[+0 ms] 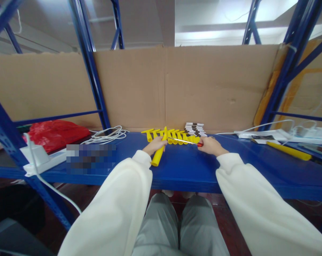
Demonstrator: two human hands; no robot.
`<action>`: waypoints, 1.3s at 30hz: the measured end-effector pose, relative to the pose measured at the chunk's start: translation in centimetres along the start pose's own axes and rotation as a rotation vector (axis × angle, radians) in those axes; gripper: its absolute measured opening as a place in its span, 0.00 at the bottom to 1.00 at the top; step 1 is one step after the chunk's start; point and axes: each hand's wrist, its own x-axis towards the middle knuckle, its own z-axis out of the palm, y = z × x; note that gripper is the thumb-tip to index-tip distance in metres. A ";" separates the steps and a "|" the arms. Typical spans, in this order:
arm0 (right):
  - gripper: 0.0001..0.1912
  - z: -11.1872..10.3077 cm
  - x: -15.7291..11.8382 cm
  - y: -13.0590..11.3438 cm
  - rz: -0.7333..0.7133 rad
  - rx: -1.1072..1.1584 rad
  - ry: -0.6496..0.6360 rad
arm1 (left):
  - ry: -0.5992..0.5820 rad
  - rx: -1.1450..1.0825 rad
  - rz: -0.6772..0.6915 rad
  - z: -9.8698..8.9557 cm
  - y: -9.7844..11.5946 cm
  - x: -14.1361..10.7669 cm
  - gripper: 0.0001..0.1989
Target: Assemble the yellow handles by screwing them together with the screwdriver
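My left hand (156, 145) is wrapped round a yellow tool with a thick tubular handle (158, 156), tilted above the blue shelf. My right hand (209, 145) grips a screwdriver by its red handle (200, 144). The screwdriver's thin metal shaft (184, 141) points left, its tip close to the head of the yellow tool; whether they touch is too small to tell. Behind my hands, several more yellow tools (174, 137) stand in a row on the shelf. A stack of small white and dark packets (195, 129) lies behind the row's right end.
Blue shelf (187, 170) with cardboard (131, 89) behind. At left: red plastic bag (58, 133), white coiled cable (110, 134), power strip (47, 160) and a blurred patch. At right: yellow object (289, 151), white power strip (273, 135) and cables. Blue posts (90, 67) flank the workspace.
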 end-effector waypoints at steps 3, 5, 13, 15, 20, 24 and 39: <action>0.13 -0.1 -0.1 -0.1 0.000 0.015 -0.008 | 0.012 0.005 -0.003 0.0 0.2 -0.2 0.10; 0.12 -0.2 -0.1 -0.1 -0.017 0.029 -0.013 | 0.018 0.002 -0.005 0.0 0.1 -0.2 0.10; 0.11 0.3 0.1 0.2 -0.018 0.009 0.026 | 0.004 0.002 -0.005 0.0 -0.1 0.0 0.09; 0.11 0.2 0.0 0.1 -0.013 0.020 0.016 | 0.009 0.010 -0.009 0.0 0.0 -0.1 0.09; 0.11 -0.3 -0.2 -0.2 -0.029 0.015 -0.058 | 0.015 0.016 0.002 0.0 0.0 -0.1 0.09; 0.12 -0.2 -0.2 -0.1 -0.005 -0.018 -0.018 | 0.004 0.006 0.007 0.1 0.1 -0.2 0.10; 0.16 -0.1 -0.1 0.0 0.011 -0.018 -0.025 | 0.005 0.037 0.016 0.1 0.0 -0.2 0.09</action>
